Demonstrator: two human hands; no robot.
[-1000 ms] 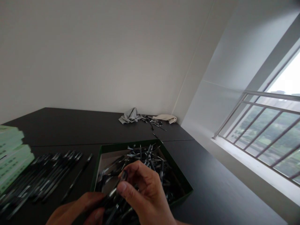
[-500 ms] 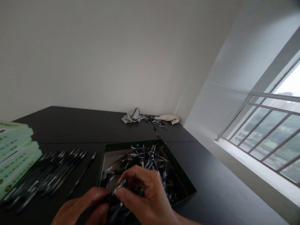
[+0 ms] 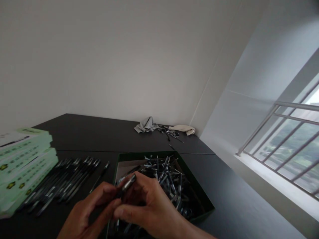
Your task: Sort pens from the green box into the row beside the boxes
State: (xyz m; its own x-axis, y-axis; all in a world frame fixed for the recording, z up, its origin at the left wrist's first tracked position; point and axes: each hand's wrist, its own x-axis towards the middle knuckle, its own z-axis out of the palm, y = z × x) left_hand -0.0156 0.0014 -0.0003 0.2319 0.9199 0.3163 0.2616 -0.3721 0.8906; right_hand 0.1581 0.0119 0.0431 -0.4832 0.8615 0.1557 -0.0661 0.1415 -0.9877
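Both hands meet low in the view over the near edge of a green box (image 3: 199,194) filled with several black and silver pen parts (image 3: 169,176). My left hand (image 3: 87,212) and my right hand (image 3: 147,209) are closed together on one pen (image 3: 128,183), whose silver end sticks up between the fingertips. The rest of that pen is hidden by the fingers.
A row of several black pens (image 3: 67,179) lies on the black table (image 3: 94,132) left of the box. Stacked pale green boxes (image 3: 22,166) sit at the far left. Two cloths (image 3: 146,125) and loose pen parts (image 3: 170,132) lie in the far corner. A railed window (image 3: 289,139) is at the right.
The view has shifted so everything slid right. Both hands have come up slightly and closer together, and the pen's silver end now points up and to the right.
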